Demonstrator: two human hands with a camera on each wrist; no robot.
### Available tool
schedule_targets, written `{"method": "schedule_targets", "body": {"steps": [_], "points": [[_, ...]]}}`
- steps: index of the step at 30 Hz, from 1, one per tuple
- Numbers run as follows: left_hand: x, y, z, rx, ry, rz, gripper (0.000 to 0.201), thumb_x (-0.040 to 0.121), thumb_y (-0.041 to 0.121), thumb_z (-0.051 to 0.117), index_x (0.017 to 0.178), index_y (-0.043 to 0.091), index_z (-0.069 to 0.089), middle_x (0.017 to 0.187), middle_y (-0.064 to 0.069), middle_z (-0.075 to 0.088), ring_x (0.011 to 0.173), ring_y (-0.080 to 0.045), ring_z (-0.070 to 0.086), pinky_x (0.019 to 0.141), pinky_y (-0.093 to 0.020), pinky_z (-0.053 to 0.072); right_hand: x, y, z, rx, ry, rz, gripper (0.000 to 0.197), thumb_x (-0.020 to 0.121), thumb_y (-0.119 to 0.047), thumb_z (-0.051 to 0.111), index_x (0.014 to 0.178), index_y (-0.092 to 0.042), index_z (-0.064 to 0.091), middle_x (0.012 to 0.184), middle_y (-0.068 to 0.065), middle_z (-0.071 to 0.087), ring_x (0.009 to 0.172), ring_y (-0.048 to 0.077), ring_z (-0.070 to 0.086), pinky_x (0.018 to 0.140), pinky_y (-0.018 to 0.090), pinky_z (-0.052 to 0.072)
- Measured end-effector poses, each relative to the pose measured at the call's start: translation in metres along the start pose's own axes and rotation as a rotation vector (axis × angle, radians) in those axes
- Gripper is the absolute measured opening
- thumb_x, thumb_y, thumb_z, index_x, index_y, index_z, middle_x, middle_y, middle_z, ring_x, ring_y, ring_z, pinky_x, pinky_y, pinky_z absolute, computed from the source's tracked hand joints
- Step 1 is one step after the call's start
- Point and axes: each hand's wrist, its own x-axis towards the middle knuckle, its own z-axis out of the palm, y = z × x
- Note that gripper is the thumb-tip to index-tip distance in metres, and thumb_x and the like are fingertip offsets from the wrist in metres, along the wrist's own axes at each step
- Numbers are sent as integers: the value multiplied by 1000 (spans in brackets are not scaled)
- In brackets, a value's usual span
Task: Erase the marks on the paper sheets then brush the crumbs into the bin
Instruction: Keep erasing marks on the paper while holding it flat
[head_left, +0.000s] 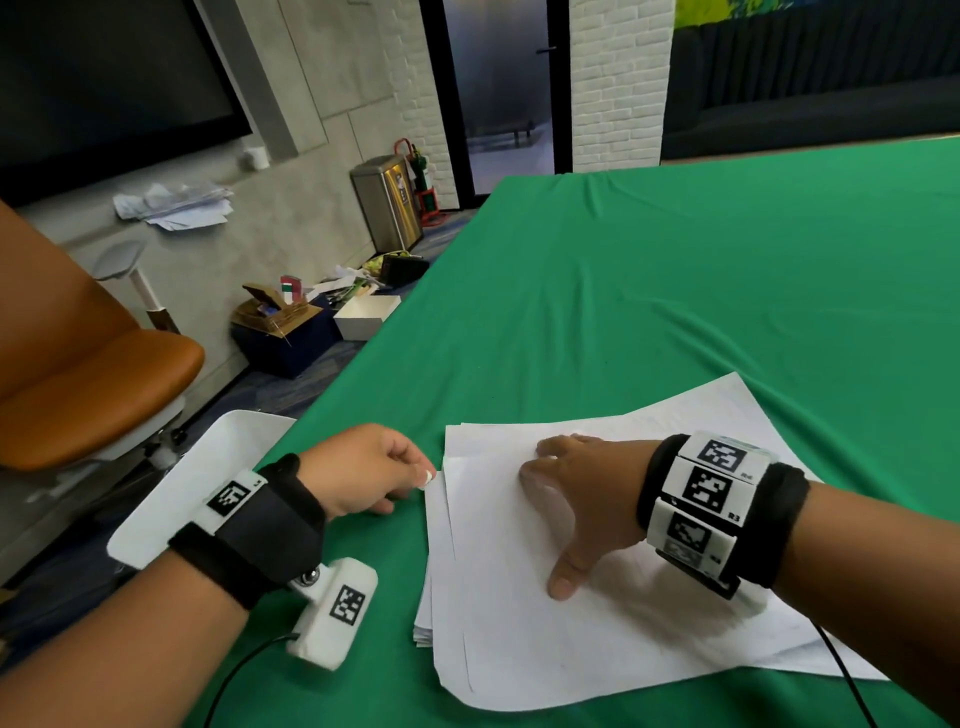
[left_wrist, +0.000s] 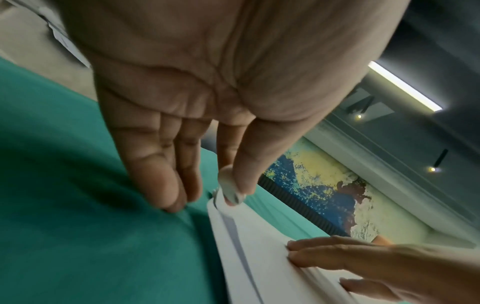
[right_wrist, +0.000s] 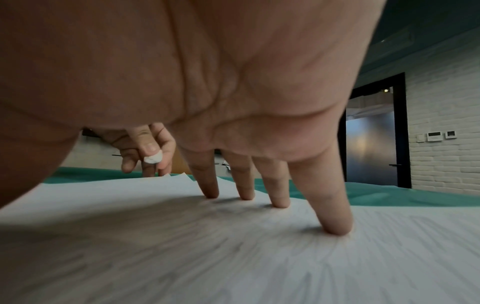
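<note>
A stack of white paper sheets (head_left: 597, 613) lies on the green tablecloth (head_left: 675, 291) near the front edge. My right hand (head_left: 563, 493) rests on the top sheet with straight, spread fingers (right_wrist: 335, 218) pressing down. My left hand (head_left: 374, 473) is at the stack's left edge and pinches a small white eraser (head_left: 429, 477) between thumb and forefinger; the eraser (left_wrist: 230, 190) touches the corner of the sheets (left_wrist: 259, 257). From the right wrist view the eraser (right_wrist: 152, 158) shows beyond the paper (right_wrist: 233, 257). The top sheet looks almost blank.
A white tray-like bin (head_left: 208, 478) sits just off the table's left edge, under my left wrist. An orange chair (head_left: 88, 364) stands to the left. Boxes (head_left: 291, 322) and a steel waste bin (head_left: 389, 202) stand on the floor beyond.
</note>
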Motion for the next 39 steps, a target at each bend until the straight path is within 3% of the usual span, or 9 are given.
{"method": "schedule_targets", "body": {"steps": [4,14,17,21,24,27,30,34,39], "points": [[3,4,-1,53,-90,-29,8,94,12,70,98,7,76,89,-7,75,82,-13,70,78,-31,61,2,-4,-1,-26,21,12,110,55,-82,80,145,-27,46,148,3,43,133,31,47,107,55,46],[33,24,-5,-80,65,42,7,94,2,69,95,0,76,86,-14,76,62,-8,67,61,-17,57,5,-2,-10,-26,72,11,115,62,-84,75,155,-28,37,161,1,33,145,31,38,114,56,38],[39,18,-5,-98,97,9,7,94,1,69,91,3,76,89,-16,76,69,-12,67,67,-20,60,14,1,-12,-12,71,3,113,62,-82,76,153,-25,41,161,2,34,143,31,42,114,51,40],[37,6,-5,40,13,-19,6,91,7,74,90,10,79,86,-7,77,73,-11,70,72,-24,61,20,4,-7,14,67,1,100,61,-73,83,141,-23,51,135,-3,53,122,27,58,102,46,50],[31,13,-18,234,104,90,6,90,20,77,93,22,82,87,6,77,65,-2,65,65,-18,54,21,4,-4,16,49,-16,106,58,-70,87,145,-25,46,138,-6,52,123,26,57,104,46,49],[25,23,-23,120,175,178,8,92,20,75,97,21,81,86,2,77,72,-7,68,70,-26,58,19,-1,-3,6,12,-36,114,58,-69,88,152,-27,37,145,-6,49,129,26,54,107,46,47],[21,33,-10,-32,53,154,11,88,9,78,99,12,77,78,-10,77,69,-15,69,71,-28,62,16,-8,-2,-26,3,-23,122,57,-73,86,156,-30,29,150,0,44,131,30,52,105,51,48],[28,33,17,-106,-55,50,19,83,-2,81,97,-5,70,85,-20,76,72,-24,73,79,-36,64,12,-12,-5,-57,1,21,121,52,-78,84,151,-28,37,150,1,37,132,32,45,102,54,49],[44,39,31,-62,-83,-8,14,83,-3,79,95,-5,73,80,-15,76,69,-19,72,79,-33,64,10,-13,-10,-74,-9,53,130,52,-79,85,157,-27,28,158,-2,30,142,32,38,108,56,44]]}}
